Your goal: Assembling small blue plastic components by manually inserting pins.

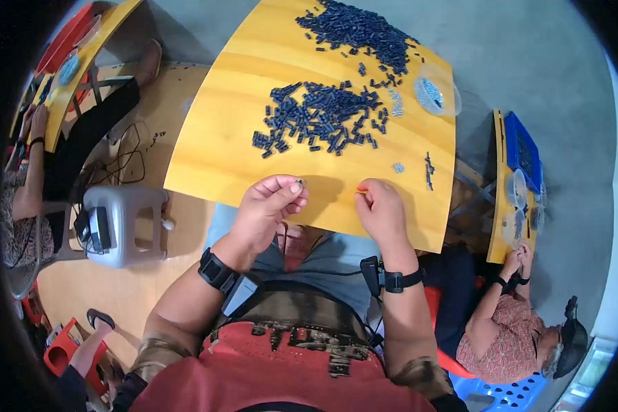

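My left hand (271, 208) is above the near edge of the yellow table (213, 147). Its thumb and fingers pinch a small dark piece (300, 181), mostly hidden by the fingertips. To its right, my right hand (384, 213) is closed, with a thin orange piece (360, 191) showing at the fingertips; its kind cannot be made out. Beyond both hands lies a loose pile of short dark-blue plastic pieces (323, 113). Right of that pile are a small cluster of pale bits (397, 167) and a short line of dark pieces (429, 172).
A larger dark-blue heap (364, 31) covers the table's far side. A clear tub (436, 96) of small light-blue parts stands by the right edge. Co-workers sit on both sides; the right one works near a blue tray (522, 147). A grey stool (125, 226) stands left.
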`<state>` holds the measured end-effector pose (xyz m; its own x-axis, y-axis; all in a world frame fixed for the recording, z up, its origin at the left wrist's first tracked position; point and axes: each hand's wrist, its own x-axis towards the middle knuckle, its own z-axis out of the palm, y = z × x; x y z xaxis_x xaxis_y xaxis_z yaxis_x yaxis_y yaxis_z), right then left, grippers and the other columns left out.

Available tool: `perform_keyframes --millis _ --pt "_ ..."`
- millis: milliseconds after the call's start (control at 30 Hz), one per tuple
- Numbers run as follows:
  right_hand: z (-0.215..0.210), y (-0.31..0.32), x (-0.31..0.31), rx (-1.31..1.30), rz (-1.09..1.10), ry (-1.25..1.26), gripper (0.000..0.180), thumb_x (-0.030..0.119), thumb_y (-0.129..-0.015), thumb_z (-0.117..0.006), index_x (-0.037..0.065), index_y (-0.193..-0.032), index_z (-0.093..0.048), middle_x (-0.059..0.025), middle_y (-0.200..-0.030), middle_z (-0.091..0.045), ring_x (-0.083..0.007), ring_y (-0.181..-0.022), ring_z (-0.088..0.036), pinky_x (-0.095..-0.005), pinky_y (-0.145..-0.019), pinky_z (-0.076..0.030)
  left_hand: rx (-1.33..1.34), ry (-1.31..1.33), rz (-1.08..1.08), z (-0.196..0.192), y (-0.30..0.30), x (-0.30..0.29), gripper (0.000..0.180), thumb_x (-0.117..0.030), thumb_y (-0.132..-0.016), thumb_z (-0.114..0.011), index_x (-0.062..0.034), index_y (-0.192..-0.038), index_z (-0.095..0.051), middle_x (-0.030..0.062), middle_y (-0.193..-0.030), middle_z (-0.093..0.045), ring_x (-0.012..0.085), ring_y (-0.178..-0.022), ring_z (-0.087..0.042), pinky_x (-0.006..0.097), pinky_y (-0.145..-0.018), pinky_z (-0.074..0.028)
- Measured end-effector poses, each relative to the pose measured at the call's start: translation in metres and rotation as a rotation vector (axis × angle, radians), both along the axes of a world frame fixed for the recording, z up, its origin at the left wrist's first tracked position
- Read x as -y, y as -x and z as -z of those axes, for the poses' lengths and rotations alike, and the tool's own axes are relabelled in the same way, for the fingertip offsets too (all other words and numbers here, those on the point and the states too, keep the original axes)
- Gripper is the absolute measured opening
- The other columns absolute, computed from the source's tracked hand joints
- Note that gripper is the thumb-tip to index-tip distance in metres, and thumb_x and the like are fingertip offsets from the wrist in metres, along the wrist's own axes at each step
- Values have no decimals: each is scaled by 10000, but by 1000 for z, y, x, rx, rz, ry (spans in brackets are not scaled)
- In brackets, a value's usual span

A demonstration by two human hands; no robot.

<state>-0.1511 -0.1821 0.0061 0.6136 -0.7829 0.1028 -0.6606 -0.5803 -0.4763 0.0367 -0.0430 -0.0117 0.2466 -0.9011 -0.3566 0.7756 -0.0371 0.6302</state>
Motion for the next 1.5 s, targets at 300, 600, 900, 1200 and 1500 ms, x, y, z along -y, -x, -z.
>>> perform_keyframes --millis 300,600,900,1200,1500 --pt "-40 -17 57 22 20 -50 92 113 -775 -658 29 -809 -642 -133 -784 -631 -304 -741 -611 -390 -658 -493 -79 43 119 3 2 24 120 -127 -922 -603 -44 -1009 -608 65 -937 -644 145 -823 -610 275 -746 -492" --pt "-12 -40 119 36 118 99 111 138 -782 -656 59 -838 -709 -134 -823 -640 -309 -765 -617 -395 -687 -501 -220 23 236 13 -5 27 99 -109 -931 -589 -44 -1000 -618 62 -944 -653 148 -846 -625 271 -771 -509" --pt "2 -50 122 -113 86 188 102 131 -764 -665 80 -834 -719 -118 -821 -631 -314 -824 -607 -415 -719 -511 -230 47 253 14 -6 27 82 -106 -926 -590 -51 -984 -611 66 -934 -639 162 -841 -616 299 -784 -503" --pt "-3 -54 118 -127 85 202 67 107 -733 -672 41 -745 -673 -128 -802 -617 -315 -855 -593 -415 -741 -508 -248 84 262 16 -6 26 90 -108 -924 -600 -53 -993 -618 70 -959 -657 159 -867 -635 282 -796 -515" --pt "-21 -25 58 244 245 -239 105 21 -745 -687 17 -803 -599 -55 -731 -601 -114 -674 -571 -254 -630 -465 -199 56 239 14 -1 25 89 -111 -925 -601 -47 -988 -606 53 -941 -639 143 -849 -614 272 -779 -505"
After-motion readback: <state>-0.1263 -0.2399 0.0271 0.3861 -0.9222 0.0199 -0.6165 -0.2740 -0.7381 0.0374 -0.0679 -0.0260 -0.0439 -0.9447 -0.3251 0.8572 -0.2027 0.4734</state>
